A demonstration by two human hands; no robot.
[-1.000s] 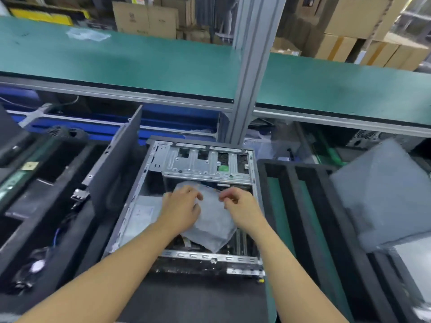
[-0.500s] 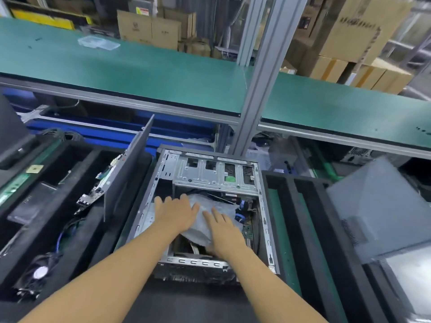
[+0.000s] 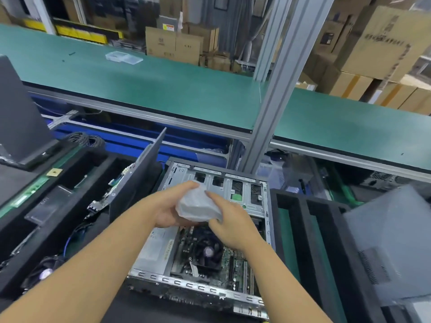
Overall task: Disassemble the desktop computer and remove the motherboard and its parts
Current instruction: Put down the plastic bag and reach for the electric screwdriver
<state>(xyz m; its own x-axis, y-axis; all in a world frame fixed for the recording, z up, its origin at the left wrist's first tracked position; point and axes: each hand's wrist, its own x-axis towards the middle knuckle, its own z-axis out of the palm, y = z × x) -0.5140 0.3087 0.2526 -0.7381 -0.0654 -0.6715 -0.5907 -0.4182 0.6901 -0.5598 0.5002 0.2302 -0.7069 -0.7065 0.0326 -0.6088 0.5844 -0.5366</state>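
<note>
Overhanging the motherboard (image 3: pixel 238 262), perhaps foam sheet (image 3: pixel 198 207).

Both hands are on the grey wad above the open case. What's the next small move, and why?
Probably set the grey wad aside, clear of the case. The left hand and right hand both grip it above the case, so neither is free, while the motherboard and its cooler fan lie exposed below, ready to be worked on.
</note>
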